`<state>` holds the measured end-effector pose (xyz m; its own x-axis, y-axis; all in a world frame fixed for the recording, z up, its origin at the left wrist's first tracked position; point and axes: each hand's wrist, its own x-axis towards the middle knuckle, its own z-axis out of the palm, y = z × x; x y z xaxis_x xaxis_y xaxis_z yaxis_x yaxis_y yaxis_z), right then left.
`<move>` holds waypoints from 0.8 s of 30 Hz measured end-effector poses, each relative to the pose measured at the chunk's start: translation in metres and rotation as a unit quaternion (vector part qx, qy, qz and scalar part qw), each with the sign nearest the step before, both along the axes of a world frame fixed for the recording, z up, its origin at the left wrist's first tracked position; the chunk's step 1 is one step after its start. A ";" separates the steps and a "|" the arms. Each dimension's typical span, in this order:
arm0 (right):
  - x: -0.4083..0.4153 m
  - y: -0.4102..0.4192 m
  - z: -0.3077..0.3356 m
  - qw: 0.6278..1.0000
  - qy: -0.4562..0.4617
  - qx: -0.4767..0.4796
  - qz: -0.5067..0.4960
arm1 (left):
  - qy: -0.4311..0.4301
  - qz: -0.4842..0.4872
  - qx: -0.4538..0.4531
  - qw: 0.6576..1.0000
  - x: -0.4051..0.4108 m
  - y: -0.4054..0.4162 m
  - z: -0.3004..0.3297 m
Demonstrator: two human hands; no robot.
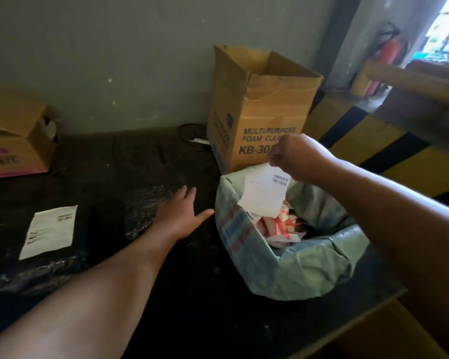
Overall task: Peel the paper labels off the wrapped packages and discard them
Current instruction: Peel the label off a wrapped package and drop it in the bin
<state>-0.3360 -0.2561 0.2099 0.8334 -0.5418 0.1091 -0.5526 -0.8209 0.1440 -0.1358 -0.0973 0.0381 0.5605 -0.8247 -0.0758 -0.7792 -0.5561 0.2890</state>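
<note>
My right hand (293,155) pinches the top edge of a peeled white paper label (263,194) with a barcode, holding it over the mouth of a green woven sack (296,265) that holds crumpled paper scraps. My left hand (182,213) lies open with fingers spread on a black plastic-wrapped package (147,207) that shows no label. Further left lies a second black wrapped package (36,270) with a white label (49,230) still stuck on its top.
An open cardboard box (259,112) printed "Multi-purpose foam cleaner" stands behind the sack against the grey wall. Another cardboard box (13,141) sits at the far left. A yellow-and-black striped barrier (389,151) and a red fire extinguisher (388,50) are at the right.
</note>
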 end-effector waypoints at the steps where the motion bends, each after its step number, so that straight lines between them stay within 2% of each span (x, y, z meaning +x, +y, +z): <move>1: -0.014 -0.010 -0.002 1.000 -0.014 -0.003 -0.014 | 0.000 -0.018 -0.016 1.000 -0.016 -0.011 0.001; 5: -0.067 -0.036 -0.005 0.995 -0.047 0.002 -0.091 | -0.023 -0.072 -0.073 0.994 -0.081 -0.050 -0.001; 9: -0.109 -0.062 -0.005 0.985 -0.060 0.037 -0.158 | 0.023 -0.060 -0.027 0.998 -0.130 -0.079 -0.012; 14: -0.141 -0.084 -0.014 0.974 -0.073 0.069 -0.204 | 0.042 -0.056 0.002 0.998 -0.135 -0.088 -0.022; 24: -0.156 -0.092 -0.031 0.976 -0.078 0.064 -0.191 | 0.070 -0.059 -0.024 0.995 -0.136 -0.086 -0.026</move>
